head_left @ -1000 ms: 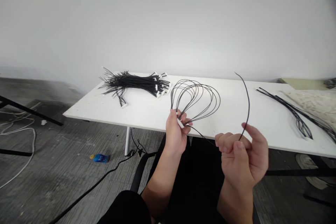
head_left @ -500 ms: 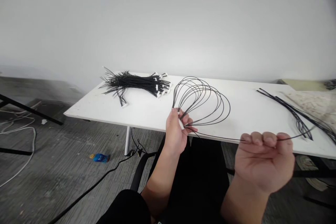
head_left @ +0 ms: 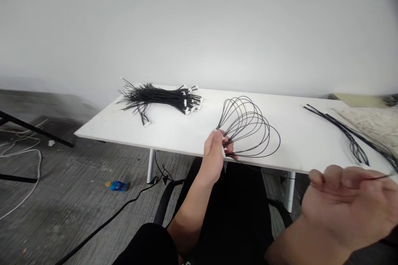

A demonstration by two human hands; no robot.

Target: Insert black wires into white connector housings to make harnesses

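My left hand [head_left: 215, 153] is closed on a white connector [head_left: 223, 152] over the table's front edge. From this connector several black wires [head_left: 248, 126] fan out to the right in wide loops. Far to the right, my right hand [head_left: 351, 198] has its fingers curled around a thin black wire, which runs out past the fingers at the right. This hand is slightly blurred. A pile of black wires with white connectors [head_left: 164, 96] lies on the table at the left, and one loose connector [head_left: 147, 124] sits in front of it.
The white table [head_left: 105, 128] stands against a wall. At its right lie black wires [head_left: 345, 130] beside a bag of pale pieces [head_left: 370, 124]. A blue bottle [head_left: 118, 185] and a black cable [head_left: 124, 207] are on the floor, with white cables [head_left: 39, 174] farther left.
My right hand has moved right along or with the thin wire. My left hand has shifted slightly right, and the wire loops have moved right with it.
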